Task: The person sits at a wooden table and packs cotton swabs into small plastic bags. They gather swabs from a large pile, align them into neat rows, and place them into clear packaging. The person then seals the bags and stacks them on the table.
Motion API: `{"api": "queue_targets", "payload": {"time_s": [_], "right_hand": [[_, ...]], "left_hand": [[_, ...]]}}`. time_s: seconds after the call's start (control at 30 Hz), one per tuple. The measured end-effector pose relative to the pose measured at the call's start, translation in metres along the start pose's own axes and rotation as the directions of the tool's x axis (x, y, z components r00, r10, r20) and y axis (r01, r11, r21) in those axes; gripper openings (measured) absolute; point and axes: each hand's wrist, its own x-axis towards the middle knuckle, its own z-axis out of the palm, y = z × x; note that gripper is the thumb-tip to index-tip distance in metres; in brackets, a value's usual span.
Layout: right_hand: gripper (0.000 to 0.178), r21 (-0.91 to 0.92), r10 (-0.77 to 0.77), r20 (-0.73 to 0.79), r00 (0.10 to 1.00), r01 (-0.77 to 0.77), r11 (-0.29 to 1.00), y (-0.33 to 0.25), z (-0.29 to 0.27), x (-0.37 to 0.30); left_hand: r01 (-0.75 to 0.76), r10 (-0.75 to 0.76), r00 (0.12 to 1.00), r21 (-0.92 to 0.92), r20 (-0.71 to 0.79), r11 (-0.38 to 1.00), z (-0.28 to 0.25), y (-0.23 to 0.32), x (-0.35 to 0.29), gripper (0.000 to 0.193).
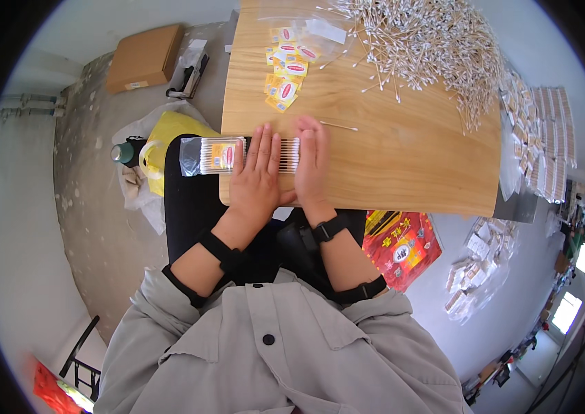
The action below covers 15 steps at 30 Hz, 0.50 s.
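A flat clear packet of cotton swabs (207, 165) lies across the table's near left corner, its swabs side by side. A yellow and white card (223, 156) shows at its left part, and the loose clear end of the bag (189, 157) sticks out past the table edge. My left hand (256, 178) presses flat on the packet, fingers stretched out and hiding its middle. At the right end of the swabs (290, 155) stands my right hand (312, 169) on its edge, fingers mostly straight and slightly bent at the tips, somewhat blurred.
One loose swab (339, 126) lies right of my hands. Yellow cards (282, 90) are scattered farther up, beside clear bags (323, 31). A big heap of swabs (430, 48) covers the far right. Filled packets (553, 131) are stacked beyond the wooden table's (403, 165) right edge.
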Motion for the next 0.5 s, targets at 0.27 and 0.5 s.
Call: {"api": "queue_targets", "payload": {"time_s": [0.27, 0.5], "right_hand": [[0.038, -0.728, -0.296, 0.101, 0.95, 0.273, 0.628, -0.024, -0.013, 0.01], [0.045, -0.847, -0.315, 0.275, 0.908, 0.384, 0.367, -0.009, 0.009, 0.012]], "left_hand": [[0.015, -0.016, 0.999, -0.028, -0.036, 0.999, 0.001, -0.007, -0.004, 0.114], [0.036, -0.036, 0.999, 0.009, -0.002, 0.999, 0.004, -0.006, -0.003, 0.1]]}}
